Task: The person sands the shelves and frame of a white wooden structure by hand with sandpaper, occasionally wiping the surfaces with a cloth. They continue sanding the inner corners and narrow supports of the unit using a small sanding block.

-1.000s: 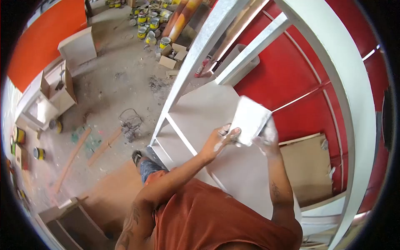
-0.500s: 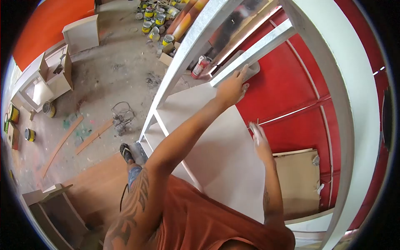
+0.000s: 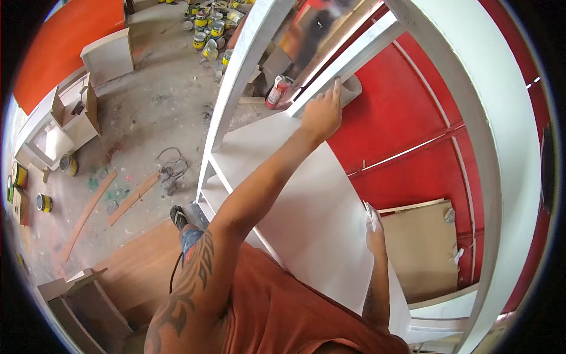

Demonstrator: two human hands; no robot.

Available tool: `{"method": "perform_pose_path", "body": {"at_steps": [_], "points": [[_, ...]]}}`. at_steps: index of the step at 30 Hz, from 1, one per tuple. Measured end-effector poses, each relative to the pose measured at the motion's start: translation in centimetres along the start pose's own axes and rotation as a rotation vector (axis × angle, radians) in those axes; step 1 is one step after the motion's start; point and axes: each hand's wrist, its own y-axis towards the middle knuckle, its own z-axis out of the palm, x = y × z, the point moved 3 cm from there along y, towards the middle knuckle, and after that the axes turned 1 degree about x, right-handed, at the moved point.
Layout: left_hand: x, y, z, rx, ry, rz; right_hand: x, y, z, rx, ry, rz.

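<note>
My left hand (image 3: 322,113) is at the white upright bar (image 3: 348,62) of the frame. One finger lies along the bar; the others look bent against its edge. Whether anything sits under them is hidden. My right hand (image 3: 375,230) is closed at the right edge of a broad white panel (image 3: 312,218), its fingertips coated whitish. A thin pale edge shows at those fingers, too small to name. The panel spans the frame in front of my body, and a second white bar (image 3: 242,76) rises on its left.
A red and white can (image 3: 278,91) stands behind the panel. Red panelling (image 3: 407,106) and a brown board (image 3: 421,248) lie to the right. Paint tins (image 3: 203,35), wooden strips (image 3: 88,215), a corded tool (image 3: 171,177) and cabinets (image 3: 82,115) stand or lie on the floor.
My left hand has shifted slightly left and its fingers are drawn closer to the bar. My right hand has dropped lower, onto the panel's right edge. The view has moved a little.
</note>
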Motion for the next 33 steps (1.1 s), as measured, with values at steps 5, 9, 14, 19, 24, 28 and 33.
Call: {"method": "perform_pose_path", "body": {"at_steps": [5,9,14,19,24,28,33], "points": [[1.3,-0.8,-1.1,0.004,-0.179,-0.056,0.0,-0.7,2.1,-0.083,-0.076,-0.190],[1.0,-0.3,-1.2,0.020,-0.234,-0.023,0.5,-1.1,2.5,-0.156,-0.116,-0.212],[1.3,-0.1,-0.7,0.053,-0.151,-0.065,0.0,-0.8,2.8,-0.186,-0.133,-0.195],[1.7,-0.2,-0.9,0.014,-0.121,-0.004,0.2,-1.1,2.8,-0.195,-0.137,-0.204],[1.8,0.0,-2.0,0.100,0.170,0.103,0.7,-1.1,2.8,-0.191,-0.143,-0.144],[2.5,-0.1,-2.5,0.145,0.249,0.143,0.7,-1.1,2.9,-0.190,-0.148,-0.172],[3.6,-1.6,-4.2,0.109,-0.038,0.116,1.3,-1.4,2.7,-0.214,-0.172,-0.176]]}}
